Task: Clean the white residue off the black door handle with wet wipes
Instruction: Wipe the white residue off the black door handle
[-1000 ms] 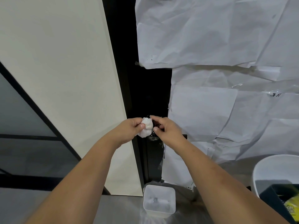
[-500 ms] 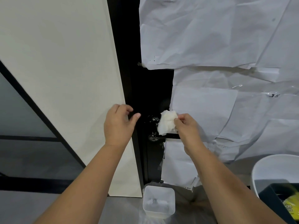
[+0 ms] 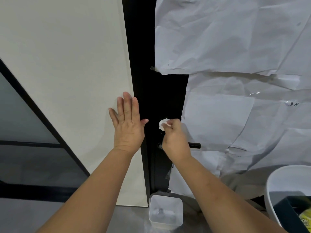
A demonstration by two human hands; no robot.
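The black door handle [image 3: 194,145] juts right from the black door [image 3: 161,98]; only its tip shows, the rest is hidden behind my right hand [image 3: 175,142]. My right hand pinches a crumpled white wet wipe [image 3: 162,123] and presses it on the black door just above the handle. My left hand [image 3: 127,125] lies flat with fingers spread on the white wall panel [image 3: 67,64] beside the door frame, holding nothing.
Crumpled white paper sheets [image 3: 235,47] are taped over the door to the right. A white square container [image 3: 165,211] stands on the floor below the handle. A white round bin [image 3: 277,182] with a dark box inside sits at the lower right.
The wipe passed from both hands into my right hand alone, which carried it up and left above the handle. My left hand let go and went flat on the wall.
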